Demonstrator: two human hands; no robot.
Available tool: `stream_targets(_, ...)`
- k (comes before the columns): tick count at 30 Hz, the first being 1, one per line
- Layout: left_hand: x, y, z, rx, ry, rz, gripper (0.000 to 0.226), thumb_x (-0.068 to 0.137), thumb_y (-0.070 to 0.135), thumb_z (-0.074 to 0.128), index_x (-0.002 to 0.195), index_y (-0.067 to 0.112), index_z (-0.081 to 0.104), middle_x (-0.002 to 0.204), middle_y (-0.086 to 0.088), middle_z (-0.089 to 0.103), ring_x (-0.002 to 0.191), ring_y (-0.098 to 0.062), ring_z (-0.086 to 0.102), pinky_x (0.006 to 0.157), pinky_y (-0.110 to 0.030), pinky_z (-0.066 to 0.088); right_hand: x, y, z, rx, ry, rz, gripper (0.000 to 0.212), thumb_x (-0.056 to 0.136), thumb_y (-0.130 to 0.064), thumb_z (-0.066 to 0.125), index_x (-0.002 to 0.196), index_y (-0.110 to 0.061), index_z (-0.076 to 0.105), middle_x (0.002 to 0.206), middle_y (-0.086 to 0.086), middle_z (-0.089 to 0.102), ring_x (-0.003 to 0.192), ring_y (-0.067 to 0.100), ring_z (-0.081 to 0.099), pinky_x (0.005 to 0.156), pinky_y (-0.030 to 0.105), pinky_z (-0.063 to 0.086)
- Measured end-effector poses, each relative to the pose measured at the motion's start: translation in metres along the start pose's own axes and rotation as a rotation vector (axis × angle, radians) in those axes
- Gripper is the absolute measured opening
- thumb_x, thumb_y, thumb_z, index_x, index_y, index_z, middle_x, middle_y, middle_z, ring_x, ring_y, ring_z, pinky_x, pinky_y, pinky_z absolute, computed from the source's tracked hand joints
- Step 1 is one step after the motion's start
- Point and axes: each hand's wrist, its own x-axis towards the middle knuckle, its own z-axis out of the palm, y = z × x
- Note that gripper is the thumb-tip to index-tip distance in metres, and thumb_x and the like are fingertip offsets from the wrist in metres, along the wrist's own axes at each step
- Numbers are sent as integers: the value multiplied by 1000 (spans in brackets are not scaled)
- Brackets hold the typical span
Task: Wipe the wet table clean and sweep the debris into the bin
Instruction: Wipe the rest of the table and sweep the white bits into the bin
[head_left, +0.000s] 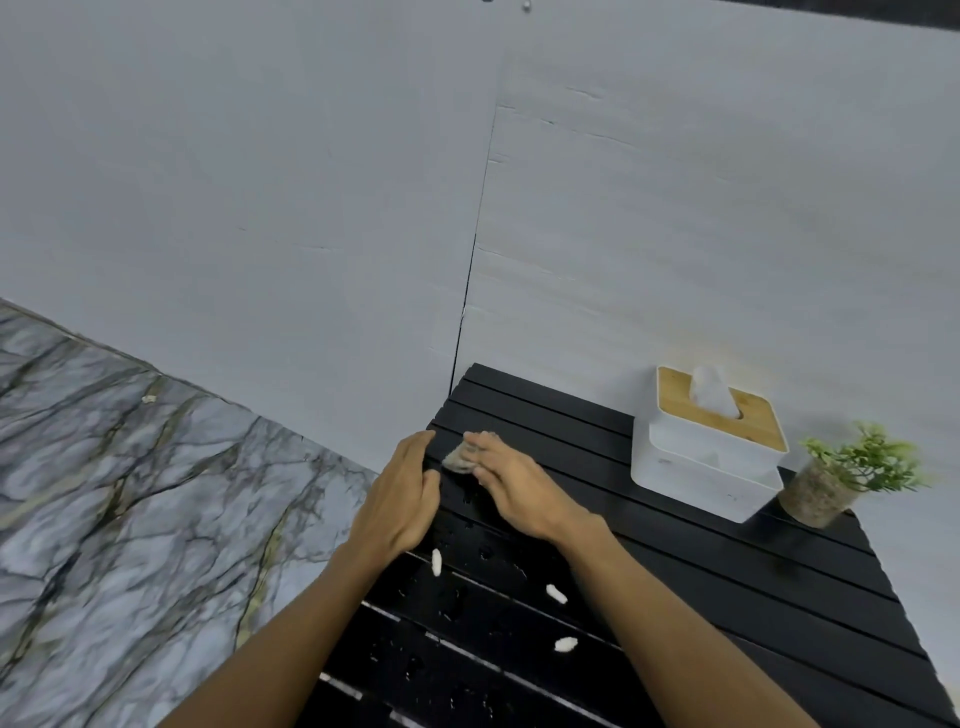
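Tissue (457, 460) under right hand (514, 486), left hand (402, 499) at table (701, 587) edge

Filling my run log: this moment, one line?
right hand: presses tissue wad on table | left hand: open at table edge | debris: three white bits unswept
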Motion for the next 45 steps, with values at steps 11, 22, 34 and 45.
stream_targets(11, -9, 13, -28, 15, -97, 135, 49, 92, 14, 50, 140, 18, 44, 142, 1, 48, 129, -13, 45, 106, -26, 35, -63, -23, -17, 138, 129, 81, 69, 90, -58, 62, 150, -43, 33, 162, -26, 20, 151, 0, 10, 120, 32, 19)
stream_targets(22, 1, 0, -26, 268, -110, 262, 27, 84, 30, 73, 109, 20, 73, 123, 0, 59, 118, -20, 48, 100, -27, 35, -89, -42, -8, -377, 334, 72, 30, 79, -53, 70, 98, -31, 61, 107, -12, 50, 98, 13, 46, 84, 30, 44)
stream_targets(34, 5, 2, -31, 176, -24, 370, 7, 91, 20, 64, 96, 21, 67, 96, 9, 69, 98, -12, 53, 85, -29, 44, -94, -48, -4, -254, 367, 162, 17, 79, -35, 68, 91, -27, 60, 90, -13, 57, 80, 14, 53, 75, 34, 46)
stream_targets(45, 3, 3, -34, 235, -47, 439, 9, 93, 22, 61, 99, 23, 67, 94, 10, 70, 94, -13, 54, 82, -31, 44, -98, -50, 3, -339, 386, 70, 27, 75, -26, 75, 100, -24, 65, 93, -9, 60, 78, 14, 53, 68, 31, 48)
